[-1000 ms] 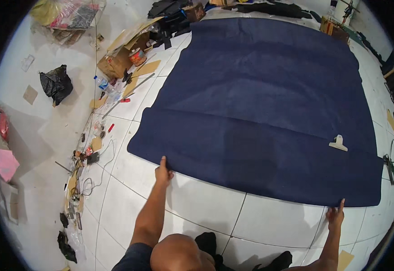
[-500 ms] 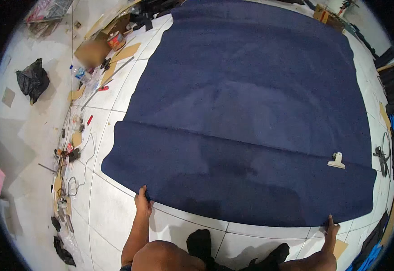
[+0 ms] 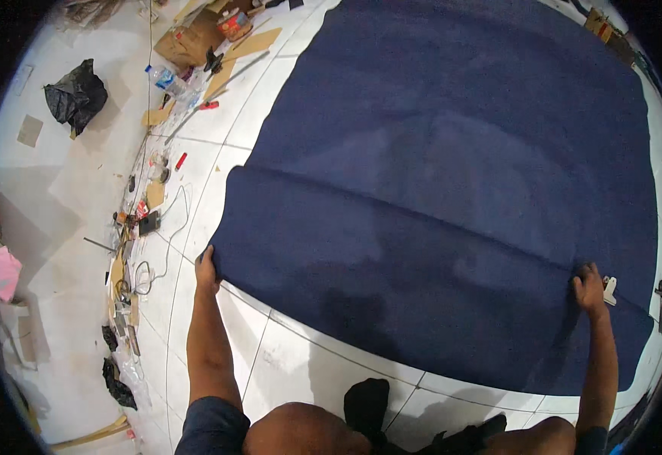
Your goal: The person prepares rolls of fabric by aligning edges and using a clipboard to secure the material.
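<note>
A large dark blue sheet of fabric (image 3: pixel 437 189) lies spread over the floor, its near part folded over along a long ridge. My left hand (image 3: pixel 207 270) grips its near left edge, thumb on top. On the right, my right hand (image 3: pixel 589 288) is at the ridge, fingers bent and closed on the fabric there. Beside that hand a pale metal bulldog clip (image 3: pixel 610 291) sits, partly covered by the hand.
White floor tiles (image 3: pixel 285 356) border the fabric. Along the left lie a plastic bottle (image 3: pixel 166 79), a cardboard box (image 3: pixel 191 42), cables and small scraps. Farther left is a black plastic bag (image 3: pixel 77 97). My feet, one a dark shape (image 3: pixel 367 402), are near the fabric's front edge.
My right hand has left the near right edge and reached forward to the ridge beside the clip. My left hand keeps hold of the near left edge. The view has shifted.
</note>
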Demonstrator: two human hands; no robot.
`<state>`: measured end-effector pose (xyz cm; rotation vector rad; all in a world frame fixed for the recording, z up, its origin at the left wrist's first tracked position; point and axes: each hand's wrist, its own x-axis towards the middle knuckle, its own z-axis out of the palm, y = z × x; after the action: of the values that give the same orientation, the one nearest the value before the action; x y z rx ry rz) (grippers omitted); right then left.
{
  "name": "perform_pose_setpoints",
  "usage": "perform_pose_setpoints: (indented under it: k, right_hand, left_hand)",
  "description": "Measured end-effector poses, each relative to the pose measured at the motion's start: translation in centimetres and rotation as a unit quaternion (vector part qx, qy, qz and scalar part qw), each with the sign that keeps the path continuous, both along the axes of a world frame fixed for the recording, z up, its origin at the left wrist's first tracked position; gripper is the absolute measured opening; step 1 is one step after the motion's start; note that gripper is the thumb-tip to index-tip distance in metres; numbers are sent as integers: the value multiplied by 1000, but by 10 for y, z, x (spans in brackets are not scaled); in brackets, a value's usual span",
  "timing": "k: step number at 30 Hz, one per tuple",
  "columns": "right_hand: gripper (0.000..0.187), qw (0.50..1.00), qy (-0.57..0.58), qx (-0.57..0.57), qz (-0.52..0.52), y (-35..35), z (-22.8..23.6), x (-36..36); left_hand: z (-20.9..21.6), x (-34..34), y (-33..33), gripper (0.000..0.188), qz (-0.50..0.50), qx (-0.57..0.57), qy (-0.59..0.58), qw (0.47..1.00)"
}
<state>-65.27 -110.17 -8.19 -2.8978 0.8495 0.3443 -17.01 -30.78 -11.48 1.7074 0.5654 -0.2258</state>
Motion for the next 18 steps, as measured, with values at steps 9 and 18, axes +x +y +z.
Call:
perform_pose_setpoints:
  k: [9, 18]
  right_hand:
    - [30, 963, -32, 260, -58, -25, 10, -4]
    - [45, 956, 15, 254, -143, 9, 15, -17]
  left_hand:
    - [36, -7, 10, 56, -33, 84, 112, 990]
    - [5, -31, 36, 33, -1, 82, 73, 994]
